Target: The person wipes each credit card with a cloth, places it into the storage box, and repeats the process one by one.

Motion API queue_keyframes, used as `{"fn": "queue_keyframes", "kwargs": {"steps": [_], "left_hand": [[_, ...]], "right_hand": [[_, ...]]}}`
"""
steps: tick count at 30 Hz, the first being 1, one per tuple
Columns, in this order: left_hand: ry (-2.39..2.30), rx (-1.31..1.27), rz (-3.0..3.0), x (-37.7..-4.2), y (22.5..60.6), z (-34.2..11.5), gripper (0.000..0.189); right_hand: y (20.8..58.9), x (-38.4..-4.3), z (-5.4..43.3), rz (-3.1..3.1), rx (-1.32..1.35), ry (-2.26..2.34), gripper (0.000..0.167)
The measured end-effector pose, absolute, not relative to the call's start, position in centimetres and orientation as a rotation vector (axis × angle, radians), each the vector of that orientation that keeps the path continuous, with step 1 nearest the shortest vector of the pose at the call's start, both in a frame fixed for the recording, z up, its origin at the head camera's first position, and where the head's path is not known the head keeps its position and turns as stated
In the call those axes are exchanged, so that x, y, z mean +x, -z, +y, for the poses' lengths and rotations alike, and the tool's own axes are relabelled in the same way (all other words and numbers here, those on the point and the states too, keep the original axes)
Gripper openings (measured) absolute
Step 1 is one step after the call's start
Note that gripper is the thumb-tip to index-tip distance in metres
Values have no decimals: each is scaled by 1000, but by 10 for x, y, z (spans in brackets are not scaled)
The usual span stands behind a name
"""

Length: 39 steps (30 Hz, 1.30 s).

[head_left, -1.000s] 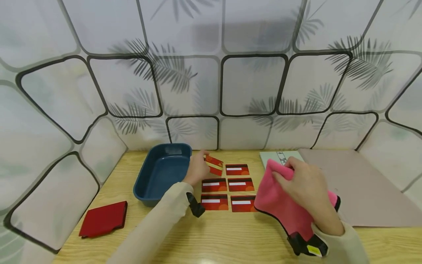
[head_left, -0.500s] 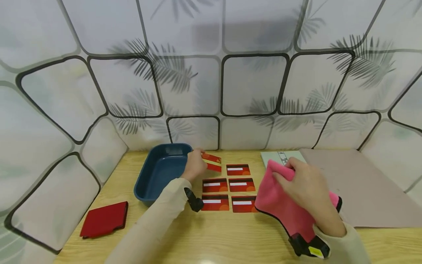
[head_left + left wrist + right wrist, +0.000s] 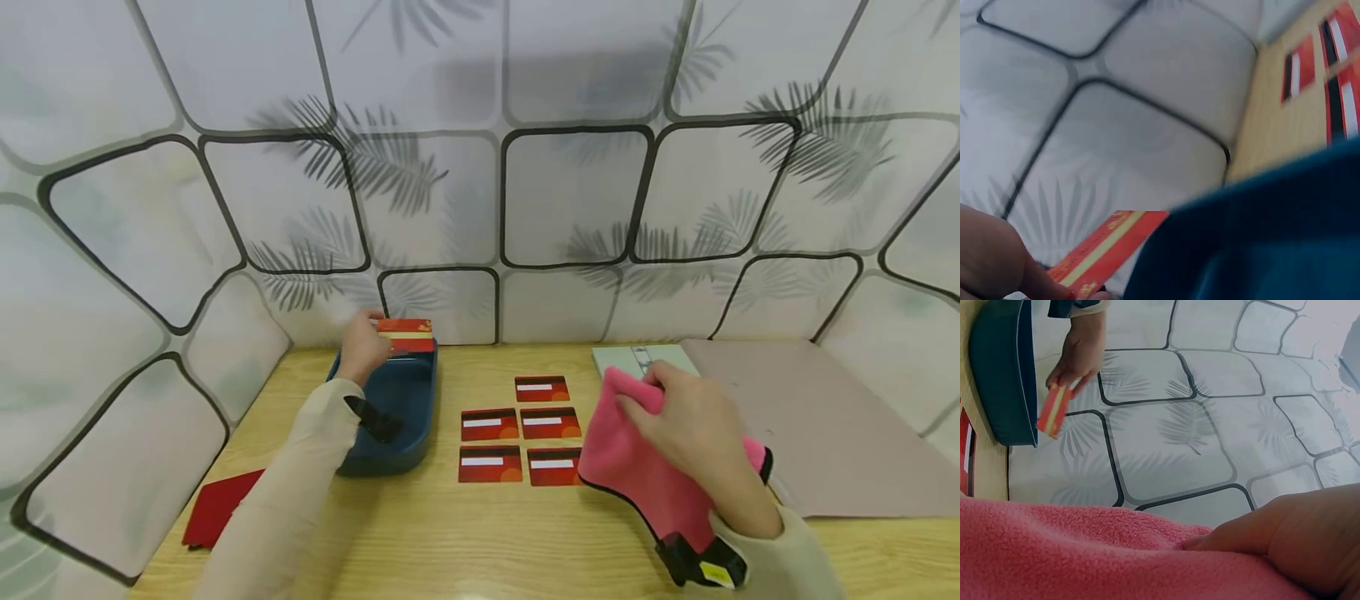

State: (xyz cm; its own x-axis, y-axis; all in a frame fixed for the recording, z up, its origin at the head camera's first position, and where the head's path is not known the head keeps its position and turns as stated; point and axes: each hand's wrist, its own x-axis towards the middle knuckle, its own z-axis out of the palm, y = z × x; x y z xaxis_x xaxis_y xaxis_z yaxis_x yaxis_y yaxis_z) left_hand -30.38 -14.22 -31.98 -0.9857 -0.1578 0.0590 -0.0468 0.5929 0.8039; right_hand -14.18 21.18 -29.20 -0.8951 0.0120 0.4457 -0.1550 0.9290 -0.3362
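Observation:
Over the far end of the blue plastic bin point(image 3: 429, 417), my left hand point(image 3: 363, 348) pinches a red card with a yellow stripe point(image 3: 407, 335). The left wrist view shows the same card point(image 3: 1107, 250) between thumb and fingers, close to the bin's rim. My right hand point(image 3: 693, 425) grips a pink cloth point(image 3: 637, 467) with dark edging, held above the table at the right. In the right wrist view the fleecy cloth point(image 3: 1072, 550) lies under the thumb. Several red cards point(image 3: 490, 463) with white strips lie flat in two columns between the hands.
A red wallet-like case point(image 3: 217, 508) lies at the left, partly behind my left sleeve. Behind the cloth sits a pale green flat item point(image 3: 609, 358), beside a large greyish-pink sheet point(image 3: 840, 433). Patterned fabric walls point(image 3: 570, 200) enclose the wooden table point(image 3: 465, 542).
My left hand has lifted the far-left card off the table and carried it left over the bin. My right hand keeps holding the cloth in nearly the same place.

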Motion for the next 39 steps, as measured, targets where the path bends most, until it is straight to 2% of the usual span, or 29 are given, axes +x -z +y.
{"fn": "queue_keyframes", "kwargs": {"steps": [4,10,24,33,39], "left_hand": [[1175,201,-2831,-304,326,-163,57],[1144,193,-2912,-305,339,-178,47],[926,205,-3042,-310,344,-175,44],[1048,-112,-2876,-306,336,-160,35],[1234,-322,-2767,-303,333,-133,34]], "right_hand": [[294,-143,206,-2639,122,-517,23],[295,-144,200,-2652,148,-543,24],[293,-143,205,-2670,131,-539,24],[290,-142,208,-2701,104,-552,24],[288,-139,216,-2701,143,-595,22]]}}
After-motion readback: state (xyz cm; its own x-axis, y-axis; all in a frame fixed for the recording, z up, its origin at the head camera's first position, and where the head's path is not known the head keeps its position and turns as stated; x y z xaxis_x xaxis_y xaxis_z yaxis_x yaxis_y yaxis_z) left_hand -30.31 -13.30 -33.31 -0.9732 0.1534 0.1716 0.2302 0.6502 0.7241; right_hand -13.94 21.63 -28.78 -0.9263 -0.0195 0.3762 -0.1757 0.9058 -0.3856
